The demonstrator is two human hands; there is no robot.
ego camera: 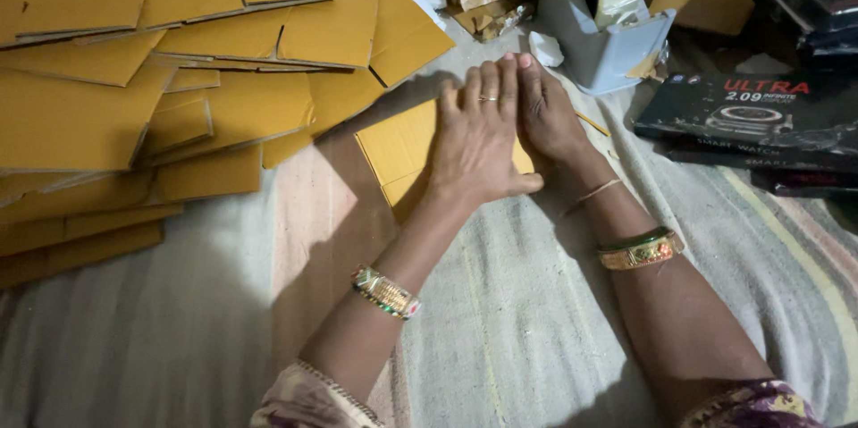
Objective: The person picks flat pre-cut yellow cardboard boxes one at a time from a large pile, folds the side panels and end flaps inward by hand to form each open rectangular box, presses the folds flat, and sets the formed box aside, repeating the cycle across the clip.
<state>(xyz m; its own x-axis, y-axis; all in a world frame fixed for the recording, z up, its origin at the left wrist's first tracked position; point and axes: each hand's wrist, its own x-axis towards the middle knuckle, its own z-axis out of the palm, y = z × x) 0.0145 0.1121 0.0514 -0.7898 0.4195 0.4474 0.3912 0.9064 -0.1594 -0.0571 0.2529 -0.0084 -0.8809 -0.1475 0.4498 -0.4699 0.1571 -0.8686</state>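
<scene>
I'm watching both hands pressing flat, fingers straight and together, gripping nothing: the left hand point(478, 138) and right hand point(547, 115) are lying palm-down side by side on a yellow-brown cardboard piece point(398, 146) at centre frame, which I'm judging light, stiff yet creasable, best taken by its free edges. I'm seeing more flat cardboard blanks point(134, 79) spreading across the upper left, a grey tape dispenser point(603, 30) standing at top centre-right, and black printed cartons point(751, 111) stacking at the right edge.

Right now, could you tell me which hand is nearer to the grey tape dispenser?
Right. The right hand lies just below the tape dispenser, fingertips close; the left hand presses the cardboard box farther left.
</scene>
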